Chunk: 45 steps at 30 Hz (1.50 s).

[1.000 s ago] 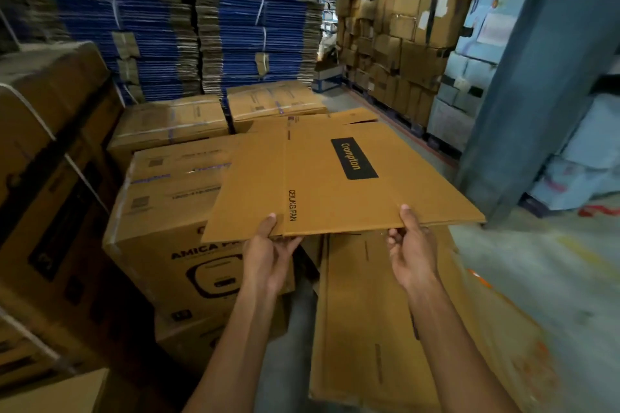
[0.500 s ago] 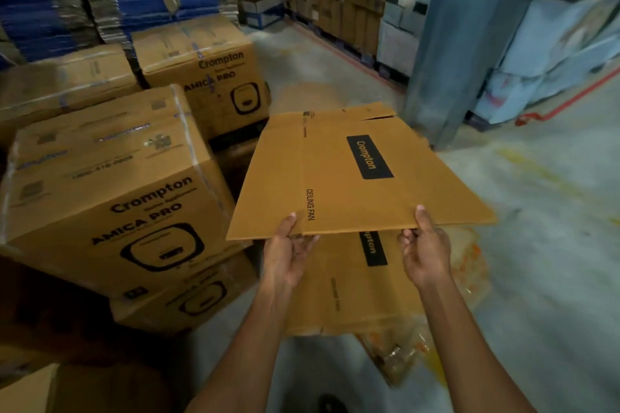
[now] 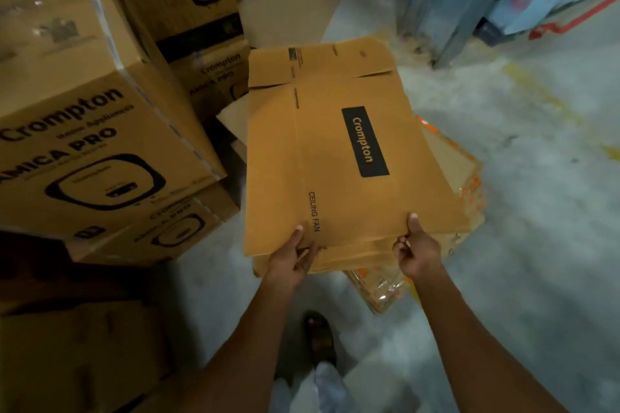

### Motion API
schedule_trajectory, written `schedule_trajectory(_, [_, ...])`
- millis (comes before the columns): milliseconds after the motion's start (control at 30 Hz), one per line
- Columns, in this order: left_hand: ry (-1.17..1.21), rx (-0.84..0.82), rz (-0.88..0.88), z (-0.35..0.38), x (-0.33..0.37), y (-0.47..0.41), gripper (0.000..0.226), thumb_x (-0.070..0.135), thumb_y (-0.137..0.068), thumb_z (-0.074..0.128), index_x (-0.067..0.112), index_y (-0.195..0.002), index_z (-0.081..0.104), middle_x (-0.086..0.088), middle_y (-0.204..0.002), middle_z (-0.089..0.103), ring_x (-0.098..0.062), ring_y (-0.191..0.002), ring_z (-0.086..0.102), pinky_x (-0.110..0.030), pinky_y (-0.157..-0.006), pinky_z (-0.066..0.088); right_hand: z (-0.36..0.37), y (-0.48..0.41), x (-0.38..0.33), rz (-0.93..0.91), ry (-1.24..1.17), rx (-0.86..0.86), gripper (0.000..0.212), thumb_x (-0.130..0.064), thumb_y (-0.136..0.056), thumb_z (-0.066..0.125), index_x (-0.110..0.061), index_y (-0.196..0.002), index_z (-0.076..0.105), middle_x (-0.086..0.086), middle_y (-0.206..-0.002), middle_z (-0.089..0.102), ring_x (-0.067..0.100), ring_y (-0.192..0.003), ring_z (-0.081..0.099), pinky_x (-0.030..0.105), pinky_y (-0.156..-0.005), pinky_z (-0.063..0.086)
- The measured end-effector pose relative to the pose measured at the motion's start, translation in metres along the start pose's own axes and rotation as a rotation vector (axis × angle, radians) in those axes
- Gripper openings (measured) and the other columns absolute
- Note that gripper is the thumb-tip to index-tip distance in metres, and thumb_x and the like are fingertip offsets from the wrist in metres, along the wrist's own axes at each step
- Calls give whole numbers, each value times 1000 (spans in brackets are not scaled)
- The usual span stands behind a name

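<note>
Sealed boxes (image 3: 100, 117) printed "Crompton Amica Pro" are stacked tight along the left, their corners just beside the left edge of the flattened carton (image 3: 322, 151). This carton, marked "Crompton" and "Ceiling Fan", lies nearly flat over a pile of flat cartons (image 3: 362, 260) on the floor. Whether it touches the pile I cannot tell.

The left hand (image 3: 291, 260) has its grip closed on the carton's near edge, thumb on top and fingers beneath. The right hand (image 3: 417, 253) pinches the same edge further right, thumb on top and fingers curled under.

Orange-printed flattened sheets (image 3: 469, 174) stick out from under the pile at its right and near sides. A sandalled foot (image 3: 320, 339) stands on the floor just short of the pile's near edge.

The grey concrete floor (image 3: 536, 161) is scuffed. At the far right a blue-grey column (image 3: 449, 3) rises from it, with a red painted line (image 3: 580, 15) beside it.
</note>
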<state>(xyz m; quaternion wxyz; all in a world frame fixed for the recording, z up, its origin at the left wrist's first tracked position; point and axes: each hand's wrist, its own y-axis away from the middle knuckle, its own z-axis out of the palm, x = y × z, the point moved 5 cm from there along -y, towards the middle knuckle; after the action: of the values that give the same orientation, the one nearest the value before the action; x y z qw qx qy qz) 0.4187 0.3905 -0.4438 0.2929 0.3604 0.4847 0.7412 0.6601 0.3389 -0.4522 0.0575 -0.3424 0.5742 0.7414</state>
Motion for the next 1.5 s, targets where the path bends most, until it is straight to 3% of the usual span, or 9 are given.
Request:
schedule_trajectory(133, [90,56,-25,-11,-15,-27,30,12,-98,65,-3,-121,54,-26,-137,55,-46,-126,53,-45,-74,64,-11,-24,23,70,4,59,24,-21,-99,66,-9,-82,55,7,-60,50,12,-46,46,21,-45,46])
schedule_trajectory(233, [103,56,-45,-16,-21,-31,36,15,-103,58,0,-133,46,-26,-139,51,-43,-135,46,-50,-106,49,-10,-36,36,149,-9,-8,25,-1,-100,51,-9,-76,49,7,-63,36,11,-40,38,20,-40,41])
schedule_trajectory(333, [145,53,-58,-18,-22,-33,53,24,-102,60,4,-145,38,-26,-147,43,-40,-141,41,-50,-115,39,-10,-42,48,197,-1,-70,20,6,-95,41,-7,-87,54,6,-57,39,14,-45,41,21,-44,44])
schedule_trajectory(567, [159,17,-61,-30,-18,-42,86,49,-96,63,9,-159,21,-24,-159,32,-43,-143,36,-53,-103,42,-3,-32,58,253,-67,-70,28,-8,-94,56,-7,-121,65,14,-100,52,24,-87,59,35,-78,55])
schedule_trajectory(733, [17,-25,32,-26,-1,-27,73,51,-101,52,11,-157,29,-13,-153,45,-35,-140,44,-55,-114,36,23,-11,53,208,-59,-71,7,-5,-97,53,-5,-102,59,11,-115,57,27,-94,63,44,-102,51])
schedule_trajectory(1033, [-146,84,412,-90,86,55,41,44,-103,54,19,-135,59,-1,-121,70,-21,-109,66,-36,-87,51,149,85,81,44,443,-498,16,-7,-94,67,-10,-110,66,8,-97,75,25,-89,68,34,-77,58])
schedule_trajectory(1167, [17,200,583,-172,124,114,32,41,-103,54,21,-126,62,-4,-120,70,-24,-110,66,-43,-99,51,218,152,132,60,622,-718,13,-6,-99,57,-13,-105,66,7,-97,73,22,-81,67,32,-71,54])
schedule_trajectory(1367, [427,417,684,-317,125,192,30,38,-101,56,21,-126,60,-4,-119,71,-22,-103,67,-35,-79,52,282,282,248,115,899,-1079,17,-3,-100,51,-12,-107,63,5,-95,71,19,-78,65,31,-72,52])
schedule_trajectory(1500, [628,511,690,-394,93,221,24,34,-104,53,19,-119,61,-6,-120,68,-22,-104,65,-39,-96,51,286,347,324,167,1066,-1210,19,-4,-101,51,-10,-113,64,7,-100,72,21,-82,67,32,-70,54])
